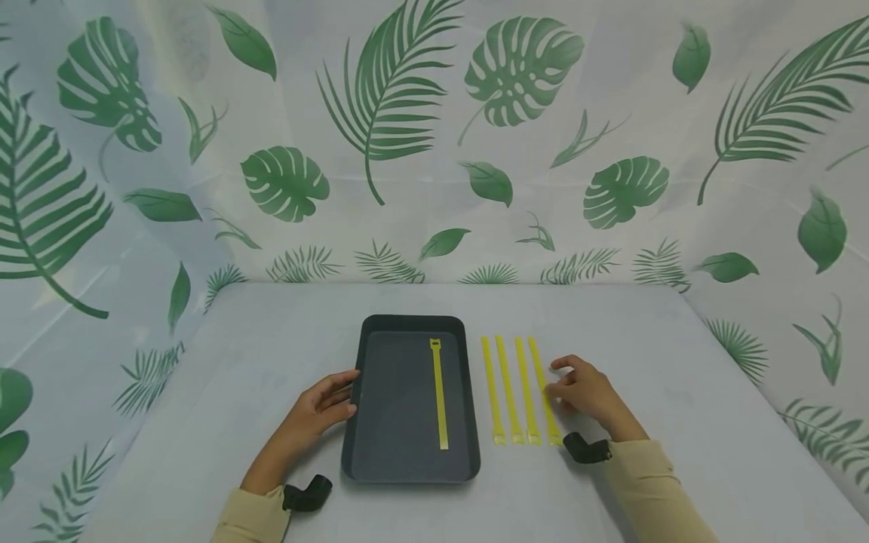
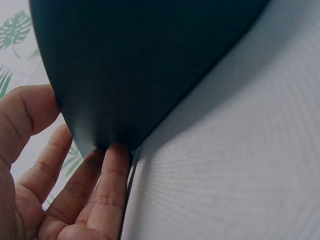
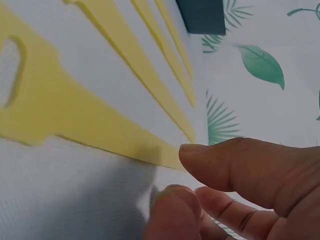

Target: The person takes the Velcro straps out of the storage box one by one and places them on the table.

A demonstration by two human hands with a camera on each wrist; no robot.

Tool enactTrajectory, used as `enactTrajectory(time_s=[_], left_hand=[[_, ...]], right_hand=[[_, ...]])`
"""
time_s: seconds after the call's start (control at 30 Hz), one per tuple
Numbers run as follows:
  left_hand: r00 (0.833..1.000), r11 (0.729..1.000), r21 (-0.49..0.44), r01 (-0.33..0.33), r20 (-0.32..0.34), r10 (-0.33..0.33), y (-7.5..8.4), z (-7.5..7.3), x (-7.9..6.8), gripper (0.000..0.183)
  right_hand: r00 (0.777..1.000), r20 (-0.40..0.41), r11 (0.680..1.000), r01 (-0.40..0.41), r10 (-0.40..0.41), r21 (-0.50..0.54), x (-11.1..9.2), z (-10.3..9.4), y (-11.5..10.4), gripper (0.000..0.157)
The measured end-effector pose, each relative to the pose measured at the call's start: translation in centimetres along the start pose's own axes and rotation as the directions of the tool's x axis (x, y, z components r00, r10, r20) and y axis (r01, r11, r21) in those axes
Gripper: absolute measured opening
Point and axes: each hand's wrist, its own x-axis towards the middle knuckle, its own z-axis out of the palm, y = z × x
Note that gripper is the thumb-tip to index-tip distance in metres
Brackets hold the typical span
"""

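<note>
A dark grey rectangular tray (image 1: 397,407) lies on the table, with one yellow cable strap (image 1: 440,396) lengthwise inside it, slotted head at the far end. My left hand (image 1: 308,415) rests at the tray's left side; in the left wrist view its fingertips (image 2: 116,157) touch the outer wall. Right of the tray, several matching straps lie side by side, slotted heads toward me. Over the rightmost strap (image 1: 539,366) is my right hand (image 1: 585,388). In the right wrist view, thumb (image 3: 225,165) and fingers stand apart beside the strap's narrow end, pinching nothing.
The table (image 1: 285,332) has a plain white cover. White cloth with green leaf prints (image 1: 407,211) hangs at the back and both sides. Dark wrist devices (image 1: 308,494) sit at both cuffs.
</note>
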Motion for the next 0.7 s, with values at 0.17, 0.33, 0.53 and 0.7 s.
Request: enactTrajectory(time_s=[0.17,0.33,0.53,0.7], left_hand=[[1.0,1.0,0.011,0.001,-0.008,-0.001,0.1,0.1,0.0,0.06],[1.0,1.0,0.003,-0.009,-0.004,0.009,0.0,0.0,0.0,0.06],[1.0,1.0,0.004,0.0,-0.008,0.0,-0.1,0.1,0.0,0.061],[1.0,1.0,0.004,-0.012,0.001,0.012,-0.1,0.1,0.0,0.06]], right_hand=[[1.0,-0.016,1.0,0.025,-0.025,0.002,-0.1,-0.1,-0.6,0.042],[0.998,-0.011,0.998,0.065,-0.065,0.008,-0.1,0.1,-1.6,0.036],[0.974,0.031,0.974,0.221,-0.222,0.045,0.0,0.3,-2.7,0.034],[0.944,0.062,0.944,0.318,-0.324,0.087,0.4,0.8,-3.6,0.034]])
